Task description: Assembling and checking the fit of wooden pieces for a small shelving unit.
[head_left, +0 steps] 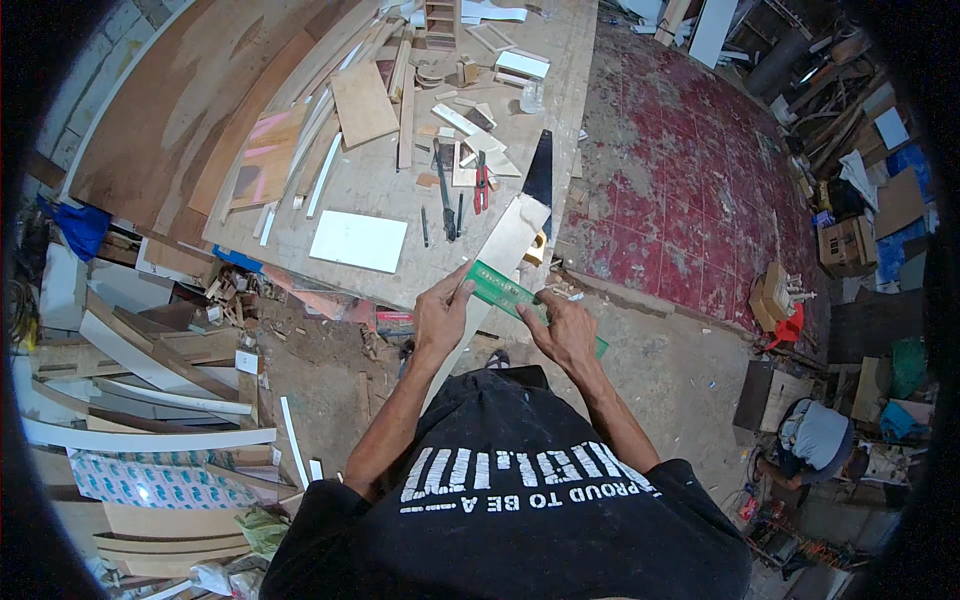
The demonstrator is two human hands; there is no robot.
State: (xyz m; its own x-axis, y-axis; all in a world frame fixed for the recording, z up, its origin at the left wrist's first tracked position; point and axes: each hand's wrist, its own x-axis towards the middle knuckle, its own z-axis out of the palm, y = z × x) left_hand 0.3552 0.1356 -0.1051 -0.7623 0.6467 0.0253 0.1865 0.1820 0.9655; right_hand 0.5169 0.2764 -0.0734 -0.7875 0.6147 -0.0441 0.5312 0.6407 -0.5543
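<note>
A green ruler [498, 290] lies slantwise across a pale wooden board [513, 232] at the table's near edge. My left hand [440, 315] pinches the ruler's left end, thumb on top, against the board's side. Further along, my right hand [563, 330] is closed on the ruler, its thumb lying along it. The ruler's far right end sticks out past that hand. Beside the board's far end rests a handsaw [540, 165] with a dark blade, its yellowish handle partly covered by the board. The board's near part narrows toward my body.
On the workbench [290, 225] lie a white panel [358, 240], red-handled pliers [481, 185], a dark slim tool [445, 190] and wood offcuts. Curved boards [150, 435] are stacked at left. A red tiled platform [690, 190] spans the right. Another person [815, 437] crouches at lower right.
</note>
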